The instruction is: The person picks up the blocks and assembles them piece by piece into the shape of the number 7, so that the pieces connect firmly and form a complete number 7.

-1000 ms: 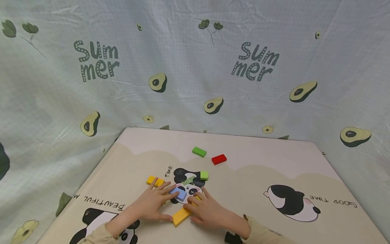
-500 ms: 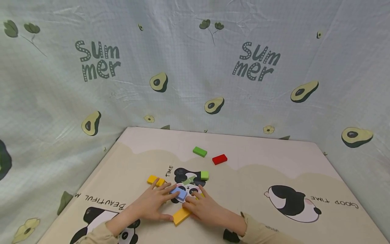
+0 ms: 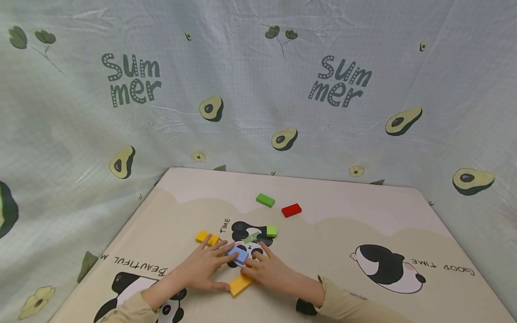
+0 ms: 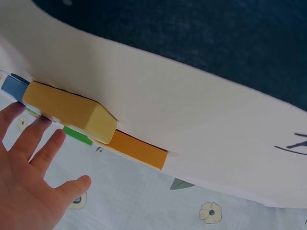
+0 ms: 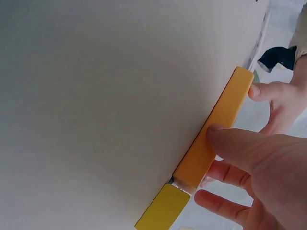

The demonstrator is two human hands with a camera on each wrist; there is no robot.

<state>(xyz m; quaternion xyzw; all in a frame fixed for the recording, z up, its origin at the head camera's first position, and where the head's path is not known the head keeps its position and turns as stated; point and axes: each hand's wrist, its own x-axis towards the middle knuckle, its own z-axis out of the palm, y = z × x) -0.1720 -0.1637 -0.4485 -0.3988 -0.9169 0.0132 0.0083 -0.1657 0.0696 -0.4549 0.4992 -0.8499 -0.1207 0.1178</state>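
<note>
In the head view my left hand (image 3: 203,268) lies with spread fingers over the table; its index fingertip touches a light-blue block (image 3: 241,256) and its thumb tip is at the near end of a long orange block (image 3: 241,285). My right hand (image 3: 270,271) grips that orange block; the right wrist view shows the right thumb on one face of the orange block (image 5: 216,129) and fingers on the other side. A yellow block (image 5: 163,207) meets its end. Yellow-orange blocks (image 3: 207,238) lie at the left fingertips, partly covered.
Farther back lie a green block (image 3: 265,200) and a red block (image 3: 291,210). A light-green block (image 3: 272,231) stands just beyond the right fingertips. The table (image 3: 323,269) has panda prints, and a patterned cloth (image 3: 242,67) hangs behind and at the sides.
My right hand's fingers have shifted slightly away from me and leftward, past the orange block's far end. The left hand and the blocks look nearly unmoved.
</note>
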